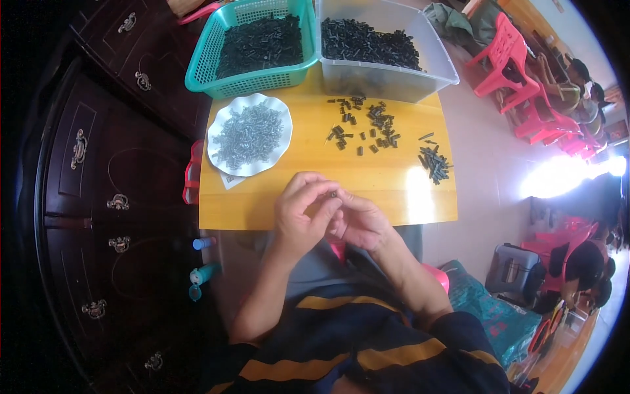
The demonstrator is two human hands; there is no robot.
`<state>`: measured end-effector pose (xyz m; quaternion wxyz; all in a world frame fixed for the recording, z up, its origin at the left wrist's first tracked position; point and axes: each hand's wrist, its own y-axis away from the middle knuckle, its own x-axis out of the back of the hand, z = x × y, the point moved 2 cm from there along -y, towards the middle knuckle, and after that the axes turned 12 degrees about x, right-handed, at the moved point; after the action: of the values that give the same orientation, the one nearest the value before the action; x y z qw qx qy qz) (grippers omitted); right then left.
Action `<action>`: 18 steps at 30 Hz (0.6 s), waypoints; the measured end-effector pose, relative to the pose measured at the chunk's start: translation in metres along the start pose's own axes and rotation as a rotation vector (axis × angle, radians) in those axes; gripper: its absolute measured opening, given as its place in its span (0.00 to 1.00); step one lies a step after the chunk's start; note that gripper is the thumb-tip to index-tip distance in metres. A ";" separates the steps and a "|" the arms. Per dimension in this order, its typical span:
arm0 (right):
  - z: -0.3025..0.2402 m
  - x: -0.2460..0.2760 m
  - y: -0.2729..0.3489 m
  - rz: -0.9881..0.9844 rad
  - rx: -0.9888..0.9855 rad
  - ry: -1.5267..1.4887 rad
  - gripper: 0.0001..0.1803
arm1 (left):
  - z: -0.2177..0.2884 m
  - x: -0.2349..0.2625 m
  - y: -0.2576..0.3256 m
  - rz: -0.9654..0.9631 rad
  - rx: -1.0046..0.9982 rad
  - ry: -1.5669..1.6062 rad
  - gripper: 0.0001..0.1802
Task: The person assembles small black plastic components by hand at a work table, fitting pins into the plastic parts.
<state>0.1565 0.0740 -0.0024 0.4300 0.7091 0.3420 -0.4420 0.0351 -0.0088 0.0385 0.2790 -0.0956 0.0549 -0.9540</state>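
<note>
The fingertips of a person's left hand (300,209) and right hand (363,223) meet near the centre of the frame, pinched around a tiny dark piece (333,194); its exact shape is hidden. Working well here seems to call for a light, steady pinch, with one hand bracing while the other adjusts. Since the hands are at the near edge of the yellow wooden desk (315,157), a slip could send the piece to the floor.

Beyond them, left of centre, a white scalloped plate (285,128) holds a heap of small clear pieces (252,134). At top centre, a turquoise perforated plastic basket (256,85) and a translucent plastic bin (387,82) stand side by side, both holding many small black pieces. Right of centre on the desk lie scattered short dark pieces (380,121) and, farther right, a pile of slender dark pieces (434,164).
</note>
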 end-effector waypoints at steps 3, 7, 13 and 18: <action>0.000 0.008 -0.002 -0.023 0.017 -0.004 0.10 | -0.004 0.002 0.000 0.047 -0.080 -0.118 0.12; -0.026 0.014 -0.005 0.011 0.322 0.781 0.11 | -0.006 0.001 0.002 0.086 0.006 -0.055 0.09; -0.091 0.004 -0.014 0.189 0.922 1.923 0.06 | -0.009 0.004 0.003 0.126 0.054 0.013 0.10; -0.123 0.006 -0.019 0.360 1.041 2.184 0.05 | -0.009 0.004 0.002 0.131 0.048 -0.029 0.11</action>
<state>0.1828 0.1942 0.0152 -0.3632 0.8319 0.2027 0.3673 0.0311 -0.0118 0.0302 0.3436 -0.0990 0.0343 -0.9332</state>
